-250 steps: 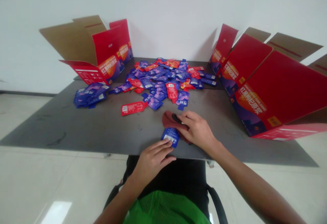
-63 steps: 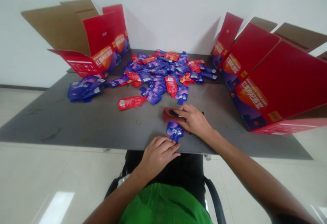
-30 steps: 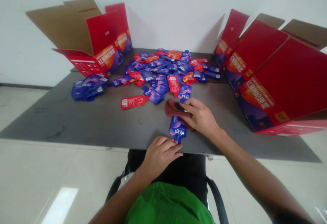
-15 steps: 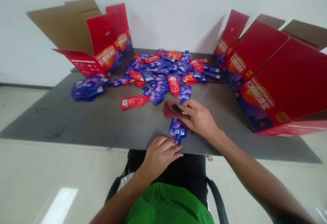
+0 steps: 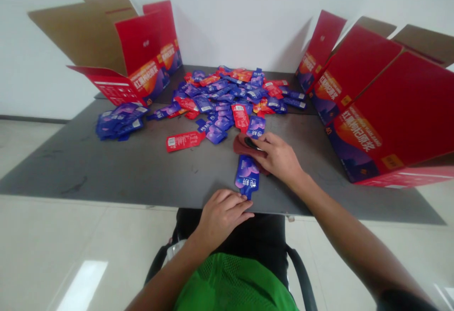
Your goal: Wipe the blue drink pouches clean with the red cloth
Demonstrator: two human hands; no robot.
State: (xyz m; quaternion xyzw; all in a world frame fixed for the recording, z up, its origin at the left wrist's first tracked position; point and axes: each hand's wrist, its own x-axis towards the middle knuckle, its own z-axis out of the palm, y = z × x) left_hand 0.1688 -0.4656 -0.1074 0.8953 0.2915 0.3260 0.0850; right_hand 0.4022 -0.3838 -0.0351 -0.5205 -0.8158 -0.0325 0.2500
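Observation:
A blue drink pouch [image 5: 247,174] with purple fruit and white lettering lies flat near the table's front edge, its narrow neck towards me. My left hand [image 5: 223,214] is closed, its fingertips holding that neck against the edge. Just beyond the pouch, my right hand [image 5: 282,157] grips a folded reddish-brown cloth [image 5: 243,145] together with a small black object [image 5: 251,142], whose kind I cannot make out. The cloth is at the pouch's far end. Another blue pouch [image 5: 256,125] lies behind the cloth, partly covered.
A heap of blue and red pouches [image 5: 227,94] spreads along the back of the grey table [image 5: 170,178]. A lone red pouch [image 5: 184,141] lies left of centre. Farther left is a blue pouch pile [image 5: 120,121]. Open red cartons stand left [image 5: 142,60] and right [image 5: 376,107].
My right hand has moved the cloth slightly away and to the right, uncovering more of the blue pouch. My left hand stays at the pouch's neck.

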